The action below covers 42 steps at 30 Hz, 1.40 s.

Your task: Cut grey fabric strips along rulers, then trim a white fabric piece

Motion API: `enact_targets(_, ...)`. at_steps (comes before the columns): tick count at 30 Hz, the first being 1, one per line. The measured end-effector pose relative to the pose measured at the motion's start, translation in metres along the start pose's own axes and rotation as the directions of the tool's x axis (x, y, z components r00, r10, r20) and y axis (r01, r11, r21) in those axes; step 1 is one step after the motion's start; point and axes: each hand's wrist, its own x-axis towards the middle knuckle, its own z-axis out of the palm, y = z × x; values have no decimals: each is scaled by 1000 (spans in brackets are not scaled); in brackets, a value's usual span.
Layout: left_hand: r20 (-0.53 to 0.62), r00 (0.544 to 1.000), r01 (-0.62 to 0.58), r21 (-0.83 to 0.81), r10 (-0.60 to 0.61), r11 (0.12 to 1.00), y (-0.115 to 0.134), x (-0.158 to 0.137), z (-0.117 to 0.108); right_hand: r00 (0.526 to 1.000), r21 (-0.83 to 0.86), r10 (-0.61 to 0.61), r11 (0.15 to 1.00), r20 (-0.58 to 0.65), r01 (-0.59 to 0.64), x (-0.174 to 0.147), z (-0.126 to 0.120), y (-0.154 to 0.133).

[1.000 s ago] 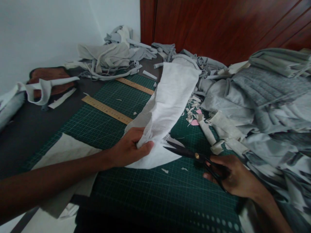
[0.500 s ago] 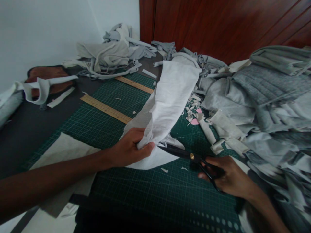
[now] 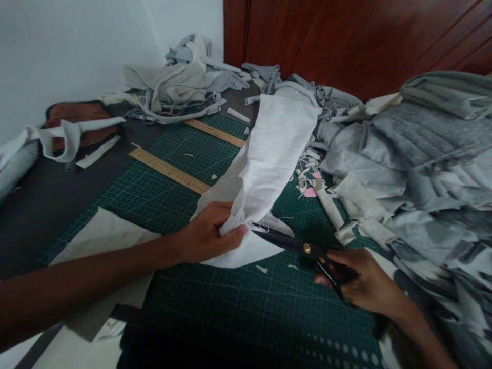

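Note:
My left hand [image 3: 211, 233] pinches a gathered edge of white fabric [image 3: 274, 154] between thumb and fingers. From that grip the fabric stretches away from me toward the back of the mat, and a loose part hangs below my fingers. My right hand [image 3: 357, 277] has its fingers through the handles of black scissors [image 3: 307, 249]. The blades point left, with their tips at frayed threads on the fabric, close to my left thumb. Whether the tips touch the cloth I cannot tell. A green cutting mat [image 3: 246, 302] lies underneath.
Two wooden rulers [image 3: 169, 170] lie on the mat. Grey and white cloth is heaped at the right [image 3: 434, 133] and at the back left [image 3: 165, 84]. Small scraps and pink pieces [image 3: 309, 192] lie right of the fabric. A pale cloth piece [image 3: 103, 236] rests under my left forearm.
The scissors have shifted very slightly right, their tips a little further from my left thumb. The whole view has moved a touch; my left hand keeps its grip on the fabric.

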Motion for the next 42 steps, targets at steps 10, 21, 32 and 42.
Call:
enact_targets(10, 11, 1000, -20, 1, 20, 1000, 0, 0, 2, 1000, -12, -20, 1000, -7, 20, 0, 2, 3)
enact_targets(21, 21, 1000, -23, -31, 24, 999, -2, -1, 2, 1000, 51, -13, 999, -11, 13, 0, 3, 1)
enact_targets(32, 37, 999, 11, -13, -10, 1000, -1, -1, 4, 992, 174, -29, 983, -121, 50, 2, 5, -10)
enact_targets(42, 49, 997, 62, -35, -61, 997, 1, 1, 2, 955, 95, 124, 990, -268, -101, 1, -7, -6)
